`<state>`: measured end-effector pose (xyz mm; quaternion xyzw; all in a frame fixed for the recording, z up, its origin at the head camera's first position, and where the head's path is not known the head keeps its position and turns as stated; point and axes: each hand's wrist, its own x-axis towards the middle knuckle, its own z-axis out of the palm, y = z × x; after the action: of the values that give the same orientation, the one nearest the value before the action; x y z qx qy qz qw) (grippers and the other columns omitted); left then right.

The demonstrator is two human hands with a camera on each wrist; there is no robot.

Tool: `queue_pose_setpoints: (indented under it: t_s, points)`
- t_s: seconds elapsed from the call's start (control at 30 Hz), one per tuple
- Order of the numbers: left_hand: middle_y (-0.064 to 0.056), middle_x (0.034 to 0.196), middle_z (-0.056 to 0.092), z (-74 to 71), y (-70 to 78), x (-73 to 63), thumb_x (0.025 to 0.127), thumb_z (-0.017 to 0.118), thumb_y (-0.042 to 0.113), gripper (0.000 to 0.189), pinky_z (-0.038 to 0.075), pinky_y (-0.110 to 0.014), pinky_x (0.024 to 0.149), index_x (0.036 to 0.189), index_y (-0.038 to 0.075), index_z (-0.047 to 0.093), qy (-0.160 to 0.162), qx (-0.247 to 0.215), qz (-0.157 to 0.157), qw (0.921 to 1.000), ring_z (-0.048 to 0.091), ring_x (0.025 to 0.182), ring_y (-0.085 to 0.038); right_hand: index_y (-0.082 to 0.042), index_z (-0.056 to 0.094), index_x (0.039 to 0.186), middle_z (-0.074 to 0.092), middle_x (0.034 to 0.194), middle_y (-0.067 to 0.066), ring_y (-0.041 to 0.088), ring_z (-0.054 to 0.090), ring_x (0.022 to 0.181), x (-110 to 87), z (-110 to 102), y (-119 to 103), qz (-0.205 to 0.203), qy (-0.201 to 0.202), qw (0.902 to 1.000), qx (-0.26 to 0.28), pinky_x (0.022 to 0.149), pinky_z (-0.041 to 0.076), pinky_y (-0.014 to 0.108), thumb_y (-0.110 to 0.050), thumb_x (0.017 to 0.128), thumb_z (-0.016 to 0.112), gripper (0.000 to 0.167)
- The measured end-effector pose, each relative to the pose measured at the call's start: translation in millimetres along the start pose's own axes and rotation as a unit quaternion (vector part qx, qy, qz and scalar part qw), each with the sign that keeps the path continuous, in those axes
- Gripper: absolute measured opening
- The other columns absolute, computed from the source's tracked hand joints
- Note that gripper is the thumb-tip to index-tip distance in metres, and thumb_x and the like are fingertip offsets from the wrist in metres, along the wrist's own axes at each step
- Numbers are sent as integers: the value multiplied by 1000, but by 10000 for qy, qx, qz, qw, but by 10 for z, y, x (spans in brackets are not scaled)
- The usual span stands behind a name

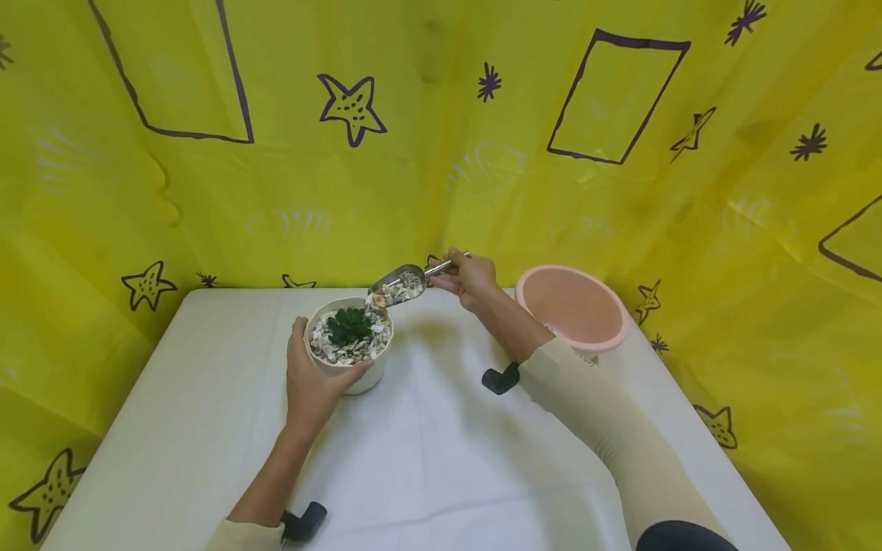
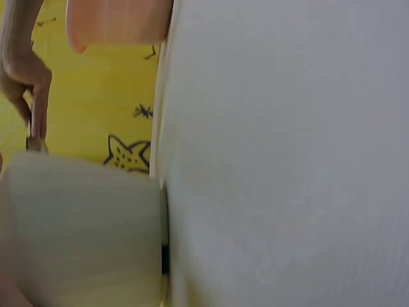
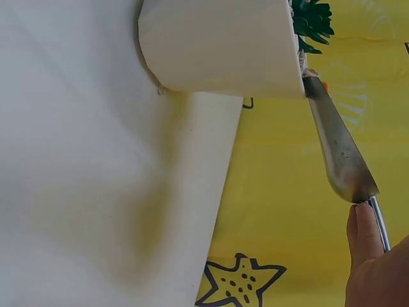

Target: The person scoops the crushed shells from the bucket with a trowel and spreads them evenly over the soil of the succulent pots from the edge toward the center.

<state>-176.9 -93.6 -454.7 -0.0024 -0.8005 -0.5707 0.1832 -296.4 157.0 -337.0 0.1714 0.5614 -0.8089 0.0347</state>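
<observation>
A white plant pot [image 1: 363, 380] stands on the left part of the table, filled with pale pebbles [image 1: 342, 352] around a green succulent [image 1: 348, 327]. My left hand [image 1: 315, 384] grips the pot from its left and near side, thumb along the front rim. In my right hand [image 1: 470, 277] is the handle of a metal scoop [image 1: 416, 270], which carries more pebbles. The scoop tilts down to the left, its lip right at the pot's right rim. From the right wrist view, the scoop [image 3: 342, 150] shows from below, its tip beside the pot's rim.
A pink basin [image 1: 623, 337] stands at the table's far right, partly behind my right forearm. White cloth covers the table [image 1: 427, 474]. A yellow curtain [image 1: 427, 176] with drawn stars hangs close behind the table and along both sides.
</observation>
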Motion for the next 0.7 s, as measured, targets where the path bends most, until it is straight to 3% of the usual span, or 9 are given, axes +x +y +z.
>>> queue_pose_setpoints:
  t_s: [0.13,0.27,0.47,0.7]
  points:
    - [-24,169,20,141,54,-78,67,102,23,133,24,-62,123,166,3,15,518,-33,-49,9986,20,156,-42,4,61,107,65,132,32,40,68,115,-8,15,1,-68,-51,10000,-30,76,62,37,-16,111,55,20]
    - [-26,170,15,234,100,-116,67,102,25,137,24,-62,123,167,3,11,680,-31,-349,9971,17,156,-43,3,61,109,61,138,33,39,68,115,-14,25,2,-43,-71,9999,-62,74,62,36,-16,111,55,20]
    - [-29,166,24,216,117,-96,70,100,24,130,28,-63,121,165,-1,15,601,100,-358,9975,29,151,-46,12,56,134,60,140,33,39,67,117,-14,19,1,-83,-142,9998,-132,73,62,34,-16,111,55,37]
    - [-26,164,31,109,34,-15,71,99,24,126,31,-63,119,164,-2,20,239,269,-189,9992,33,149,-44,13,56,135,64,135,32,35,72,109,-9,19,-13,-184,-160,9994,-245,75,62,34,-17,111,56,39]
